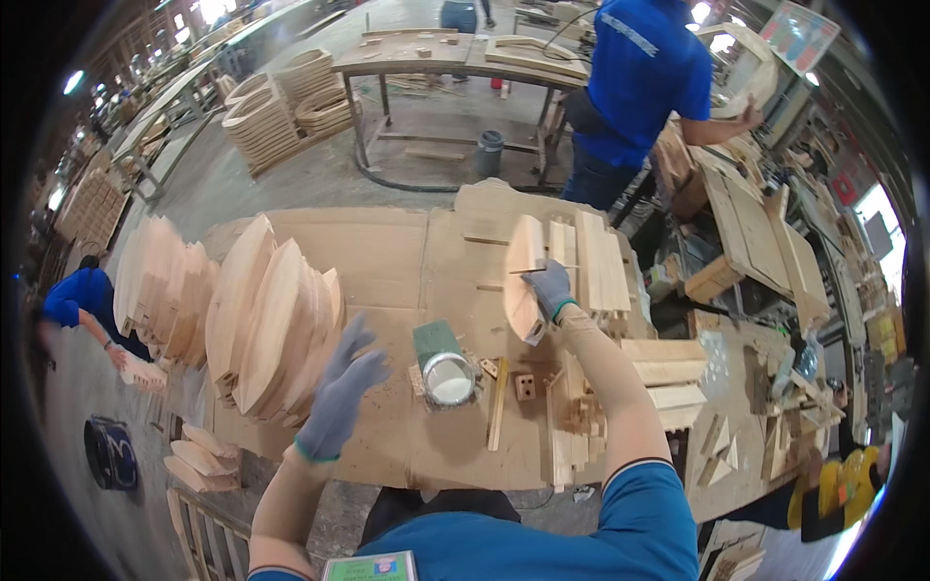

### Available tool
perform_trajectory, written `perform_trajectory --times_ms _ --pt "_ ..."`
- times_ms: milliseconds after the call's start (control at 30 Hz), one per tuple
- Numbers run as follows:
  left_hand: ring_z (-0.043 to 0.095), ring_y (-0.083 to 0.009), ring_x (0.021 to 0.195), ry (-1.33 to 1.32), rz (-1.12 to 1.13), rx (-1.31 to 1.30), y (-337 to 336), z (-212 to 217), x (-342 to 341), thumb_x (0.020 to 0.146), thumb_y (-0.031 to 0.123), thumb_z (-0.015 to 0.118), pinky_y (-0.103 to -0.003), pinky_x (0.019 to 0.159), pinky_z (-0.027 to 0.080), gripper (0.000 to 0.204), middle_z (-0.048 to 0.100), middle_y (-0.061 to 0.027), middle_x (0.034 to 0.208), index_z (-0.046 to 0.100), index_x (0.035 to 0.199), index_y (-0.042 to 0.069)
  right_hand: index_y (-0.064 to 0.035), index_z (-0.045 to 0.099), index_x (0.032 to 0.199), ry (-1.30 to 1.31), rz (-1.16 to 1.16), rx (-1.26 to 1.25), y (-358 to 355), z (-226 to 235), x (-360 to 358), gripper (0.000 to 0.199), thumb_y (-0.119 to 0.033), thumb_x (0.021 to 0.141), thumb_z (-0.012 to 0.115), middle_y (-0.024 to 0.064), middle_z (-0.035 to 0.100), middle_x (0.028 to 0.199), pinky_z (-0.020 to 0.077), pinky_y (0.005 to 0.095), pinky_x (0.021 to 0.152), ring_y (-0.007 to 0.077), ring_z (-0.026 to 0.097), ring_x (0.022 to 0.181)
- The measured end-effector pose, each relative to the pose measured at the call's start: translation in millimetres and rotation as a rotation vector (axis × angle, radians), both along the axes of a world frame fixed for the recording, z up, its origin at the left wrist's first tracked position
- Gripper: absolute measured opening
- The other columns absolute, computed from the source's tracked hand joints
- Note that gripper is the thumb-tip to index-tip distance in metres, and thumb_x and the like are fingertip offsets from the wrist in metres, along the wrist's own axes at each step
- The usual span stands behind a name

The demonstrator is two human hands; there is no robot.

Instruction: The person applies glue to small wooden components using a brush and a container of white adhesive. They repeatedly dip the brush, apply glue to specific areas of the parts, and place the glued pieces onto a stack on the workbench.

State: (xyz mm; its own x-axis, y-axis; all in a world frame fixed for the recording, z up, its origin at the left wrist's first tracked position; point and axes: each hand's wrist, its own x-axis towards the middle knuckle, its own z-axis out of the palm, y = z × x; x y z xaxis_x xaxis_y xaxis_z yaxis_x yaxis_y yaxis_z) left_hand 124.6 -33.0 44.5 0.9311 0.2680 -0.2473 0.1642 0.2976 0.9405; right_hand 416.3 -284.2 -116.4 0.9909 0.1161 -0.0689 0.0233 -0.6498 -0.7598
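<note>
Curved wooden piece (pixel 519 302): pale, pointed at its ends, lying lengthwise away from the wearer on the far right part of a cardboard-covered bench (pixel 378 252). Right hand (pixel 550 288), grey glove with green cuff, at its right edge; fingers bent in and closed around a thin dark stick (pixel 526 271) that crosses the piece. How firmly the same fingers press on the wood, cannot tell.

Left hand (pixel 339 402), same glove, blurred, raised over the bench left of centre; fingers spread wide, empty.

Just right of the curved piece: straight pale boards (pixel 602 263), side by side. Toward the wearer, between the hands: round can (pixel 449 380) with white contents, a green block (pixel 436 338) touching its far side. Right of the can, a narrow wood strip (pixel 498 407), then a small block with holes (pixel 525 387).

Left of the left hand: upright leaf-shaped pieces (pixel 263 324) packed in a row; a second such group (pixel 160 290) beyond.

Farther out: co-worker in blue shirt (pixel 639 82) behind the boards; second table (pixel 412 55) with wood scraps; stacked curved frames (pixel 262 126); grey bin (pixel 490 153); dark bucket (pixel 109 453) on the floor, far left.
</note>
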Motion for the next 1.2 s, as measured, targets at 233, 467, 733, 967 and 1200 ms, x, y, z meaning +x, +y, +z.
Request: perform_trajectory --times_ms 233,467,733,967,1200 --pt "0.055 -0.0218 0.106 0.123 0.409 0.103 66 2 -106 0.093 0.014 0.053 -0.036 0.093 0.047 0.052 0.05 -0.0125 0.122 0.037 0.139 -0.003 -0.0047 0.054 0.107 -0.249 -0.14 -0.24 28 -78 80 0.035 -0.028 0.082 0.061 0.023 0.063 0.1 0.0479 0.0503 0.082 0.0429 0.06 0.096" --pt "0.055 -0.0274 0.115 0.167 0.376 1.141 162 12 -83 0.083 0.024 0.071 -0.035 0.097 0.043 0.054 0.057 -0.018 0.124 0.053 0.127 -0.002 -0.004 0.054 0.121 -0.211 0.056 -0.412 45 -25 57 0.038 -0.028 0.092 0.054 0.0255 0.063 0.106 0.0498 0.0482 0.076 0.0394 0.063 0.089" --pt "0.034 -0.042 0.133 0.658 0.312 1.536 298 -55 3 0.061 0.065 0.074 -0.044 0.109 0.028 0.114 0.037 -0.029 0.141 0.03 0.145 0.003 -0.0012 0.056 0.127 -0.011 0.293 0.695 28 114 -99 0.034 -0.02 0.099 0.052 -0.0008 0.058 0.09 0.051 0.022 0.067 0.0054 0.055 0.073" --pt "0.039 -0.0403 0.129 0.681 0.152 1.334 272 -42 21 0.064 0.058 0.073 -0.043 0.106 0.032 0.109 0.039 -0.0283 0.14 0.028 0.147 0.004 0.0021 0.063 0.093 0.231 0.095 0.765 26 108 -229 0.009 -0.006 0.089 0.064 0.005 0.062 0.081 0.0544 0.0262 0.069 0.011 0.062 0.073" --pt "0.042 -0.0275 0.129 0.108 -0.065 0.584 159 11 -66 0.071 0.033 0.07 -0.033 0.107 0.031 0.092 0.043 -0.0224 0.138 0.029 0.143 -0.009 0.0005 0.061 0.088 -0.053 0.091 0.631 40 39 -263 0.003 0.0 0.087 0.064 0.0053 0.063 0.082 0.0494 0.021 0.064 0.0089 0.06 0.073"
